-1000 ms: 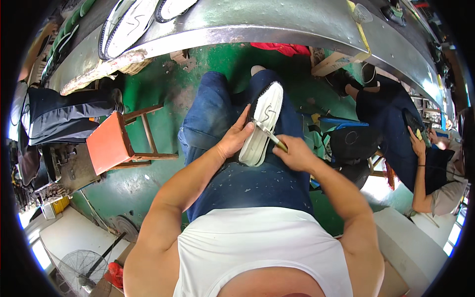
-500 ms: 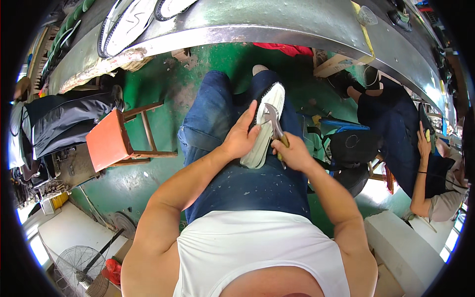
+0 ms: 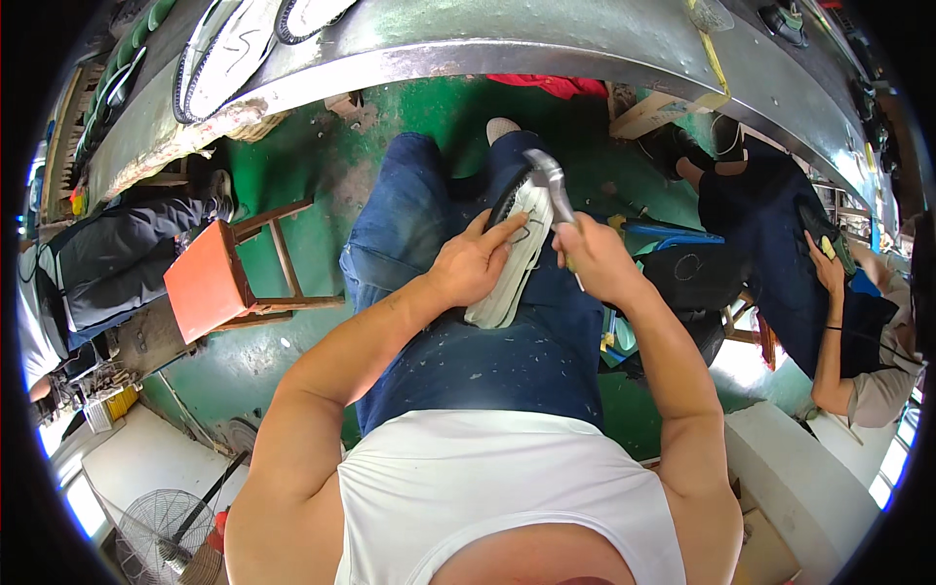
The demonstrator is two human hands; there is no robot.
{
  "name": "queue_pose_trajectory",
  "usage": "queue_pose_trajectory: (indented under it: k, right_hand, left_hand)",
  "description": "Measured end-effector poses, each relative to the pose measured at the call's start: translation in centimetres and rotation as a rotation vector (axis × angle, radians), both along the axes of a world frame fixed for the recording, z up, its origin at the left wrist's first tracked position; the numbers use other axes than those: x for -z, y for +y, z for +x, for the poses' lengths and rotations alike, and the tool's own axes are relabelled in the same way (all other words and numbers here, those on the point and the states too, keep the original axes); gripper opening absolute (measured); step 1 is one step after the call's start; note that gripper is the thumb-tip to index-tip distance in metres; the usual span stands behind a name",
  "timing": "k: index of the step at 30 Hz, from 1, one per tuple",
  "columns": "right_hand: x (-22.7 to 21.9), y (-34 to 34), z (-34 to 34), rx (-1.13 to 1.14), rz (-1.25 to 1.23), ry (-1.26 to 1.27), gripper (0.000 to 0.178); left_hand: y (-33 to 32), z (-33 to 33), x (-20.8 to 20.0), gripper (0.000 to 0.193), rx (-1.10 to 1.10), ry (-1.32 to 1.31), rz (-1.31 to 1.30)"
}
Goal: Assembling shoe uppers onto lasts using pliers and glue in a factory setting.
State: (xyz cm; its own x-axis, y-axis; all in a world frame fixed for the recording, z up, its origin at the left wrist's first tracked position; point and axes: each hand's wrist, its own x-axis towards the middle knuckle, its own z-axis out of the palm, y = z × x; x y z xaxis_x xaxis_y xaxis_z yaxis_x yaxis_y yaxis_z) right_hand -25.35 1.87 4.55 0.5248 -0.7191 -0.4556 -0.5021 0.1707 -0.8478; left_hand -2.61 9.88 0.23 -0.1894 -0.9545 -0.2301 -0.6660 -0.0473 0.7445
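Observation:
On my lap lies a long shoe (image 3: 507,285), its pale sole side up and a dark edge along its far left rim. My left hand (image 3: 475,258) grips it from the left, with a finger stretched across the pale surface. My right hand (image 3: 597,255) is closed around metal pincers (image 3: 558,193). Their steel head is raised beside the far end of the shoe and blurred by motion. Most of the handles are hidden in my fist.
A metal workbench (image 3: 409,60) runs across the far side, with white shoe pieces (image 3: 229,58) at its left. An orange-topped stool (image 3: 207,283) stands left. A seated co-worker (image 3: 765,263) is at right beside a black bag (image 3: 687,276). A fan (image 3: 166,536) is at lower left.
My right hand has lifted the pincers from over the sole, swinging their head farther away. My left hand has shifted, its finger now lying across the sole.

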Motion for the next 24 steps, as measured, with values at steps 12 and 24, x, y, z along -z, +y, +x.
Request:
queue_pose_trajectory:
  k: [12, 24]
  right_hand:
    - [0.0, 0.7, 1.3, -0.318, -0.23, 0.262, 0.042]
    - [0.3, 5.4, 1.3, -0.479, -0.267, 0.366, 0.036]
  left_hand:
    - [1.8, -0.4, 1.0, 0.083, -0.25, 0.121, 0.151]
    - [3.4, 3.7, 1.8, 0.104, 0.023, 0.443, 0.299]
